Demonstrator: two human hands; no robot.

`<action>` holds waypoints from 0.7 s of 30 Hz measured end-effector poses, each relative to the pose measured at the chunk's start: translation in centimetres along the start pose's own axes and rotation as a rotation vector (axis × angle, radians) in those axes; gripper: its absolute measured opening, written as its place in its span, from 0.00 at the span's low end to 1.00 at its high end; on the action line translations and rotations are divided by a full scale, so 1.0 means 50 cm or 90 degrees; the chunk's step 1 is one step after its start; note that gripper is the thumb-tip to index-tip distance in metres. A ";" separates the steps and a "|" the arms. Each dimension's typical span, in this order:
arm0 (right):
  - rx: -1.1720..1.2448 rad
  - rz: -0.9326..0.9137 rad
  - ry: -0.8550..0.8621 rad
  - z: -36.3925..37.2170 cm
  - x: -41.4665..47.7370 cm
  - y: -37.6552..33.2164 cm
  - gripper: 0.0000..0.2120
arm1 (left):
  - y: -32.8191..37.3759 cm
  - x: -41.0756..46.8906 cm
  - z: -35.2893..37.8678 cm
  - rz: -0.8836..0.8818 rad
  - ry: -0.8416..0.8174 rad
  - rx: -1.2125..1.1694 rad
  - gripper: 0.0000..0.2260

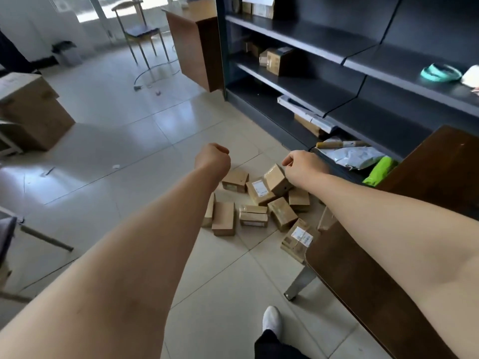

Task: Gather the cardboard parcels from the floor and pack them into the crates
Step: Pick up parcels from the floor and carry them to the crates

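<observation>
Floor (124,130): pale glossy tiles, carrying everything loose in the room.
Shelving unit (311,35): dark metal, along the right wall; a few cardboard boxes sit on its far shelves.
Desk (388,294): brown wood, in the near right corner, with one metal leg on the tiles.
Large cardboard boxes (36,117): stacked on the floor at the far left, well apart from the parcels.
Cardboard parcels (259,189): about ten small ones lie in a loose heap on the floor, between the shelving unit's base and the desk's corner.
Top parcel (276,178): tilted, leaning on a labelled one beneath it.
Nearest parcel (298,237): white label up, partly tucked under the desk's edge.
Left hand (213,158): arm stretched forward, fingers curled tight into a fist that holds nothing, seen above the left edge of the heap.
Right hand (303,167): arm stretched forward, fingers curled together and holding nothing, showing just beside the top parcel; whether it touches cannot be told.
Grey mailer bag (352,156): on the lowest shelf, beside a bright green packet (379,171).
White shoe (272,320): on the tiles at the bottom, pointing at the heap.
</observation>
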State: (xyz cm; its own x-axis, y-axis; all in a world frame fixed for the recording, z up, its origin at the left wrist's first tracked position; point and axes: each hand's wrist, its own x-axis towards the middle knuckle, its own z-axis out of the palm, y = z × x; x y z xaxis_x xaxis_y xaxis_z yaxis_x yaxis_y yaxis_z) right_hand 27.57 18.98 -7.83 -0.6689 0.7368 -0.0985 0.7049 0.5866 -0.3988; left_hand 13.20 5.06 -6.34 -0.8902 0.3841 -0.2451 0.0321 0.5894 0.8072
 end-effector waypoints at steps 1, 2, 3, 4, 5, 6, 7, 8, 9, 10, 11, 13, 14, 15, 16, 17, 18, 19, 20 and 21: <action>-0.010 0.005 -0.012 0.009 0.026 -0.002 0.13 | 0.000 0.029 0.005 -0.002 -0.004 0.000 0.16; -0.020 0.010 -0.024 0.016 0.050 -0.005 0.13 | -0.001 0.055 0.010 -0.002 -0.008 0.001 0.16; -0.027 0.015 -0.034 0.023 0.070 -0.007 0.13 | -0.004 0.079 0.015 -0.001 -0.014 0.005 0.16; -0.031 0.019 -0.041 0.029 0.088 -0.011 0.13 | -0.009 0.100 0.020 -0.002 -0.020 0.009 0.15; -0.032 0.023 -0.045 0.035 0.104 -0.015 0.13 | -0.016 0.121 0.026 -0.007 -0.027 0.012 0.14; -0.033 0.026 -0.047 0.042 0.118 -0.018 0.13 | -0.025 0.142 0.033 -0.015 -0.036 0.017 0.13; -0.034 0.031 -0.048 0.051 0.134 -0.020 0.13 | -0.033 0.162 0.039 -0.023 -0.042 0.020 0.12; -0.035 0.037 -0.050 0.061 0.148 -0.023 0.12 | -0.042 0.182 0.046 -0.031 -0.048 0.020 0.12; -0.036 0.044 -0.053 0.070 0.162 -0.026 0.12 | -0.053 0.202 0.052 -0.037 -0.052 0.020 0.12; -0.036 0.051 -0.056 0.080 0.175 -0.030 0.12 | -0.063 0.221 0.058 -0.042 -0.057 0.024 0.12; -0.036 0.057 -0.059 0.090 0.189 -0.033 0.12 | -0.072 0.239 0.062 -0.045 -0.062 0.030 0.13; -0.035 0.072 -0.066 0.110 0.215 -0.042 0.12 | -0.088 0.272 0.068 -0.049 -0.083 0.043 0.15; -0.031 0.084 -0.069 0.122 0.232 -0.049 0.12 | -0.096 0.293 0.069 -0.050 -0.096 0.054 0.15; -0.025 0.094 -0.070 0.133 0.246 -0.054 0.12 | -0.103 0.309 0.070 -0.046 -0.109 0.063 0.15; -0.020 0.103 -0.068 0.143 0.260 -0.057 0.12 | -0.109 0.325 0.071 -0.043 -0.121 0.073 0.15; -0.013 0.118 -0.065 0.162 0.281 -0.063 0.12 | -0.119 0.352 0.071 -0.038 -0.136 0.085 0.16; -0.004 0.131 -0.064 0.179 0.298 -0.066 0.12 | -0.127 0.374 0.072 -0.031 -0.149 0.096 0.16; 0.004 0.141 -0.066 0.195 0.308 -0.070 0.12 | -0.136 0.394 0.073 -0.026 -0.165 0.103 0.16; 0.011 0.156 -0.072 0.217 0.321 -0.074 0.12 | -0.148 0.420 0.073 -0.021 -0.183 0.113 0.15; 0.012 0.172 -0.078 0.239 0.332 -0.077 0.13 | -0.161 0.446 0.074 -0.015 -0.201 0.124 0.15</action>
State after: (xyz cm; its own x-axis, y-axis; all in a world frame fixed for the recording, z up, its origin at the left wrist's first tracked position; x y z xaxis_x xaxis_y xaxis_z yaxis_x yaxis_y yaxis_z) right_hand 10.90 24.94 -18.83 -0.4818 0.8190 -0.3116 0.8576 0.3677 -0.3596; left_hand -5.24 11.51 -20.32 -0.7087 0.5512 -0.4403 0.1262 0.7130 0.6897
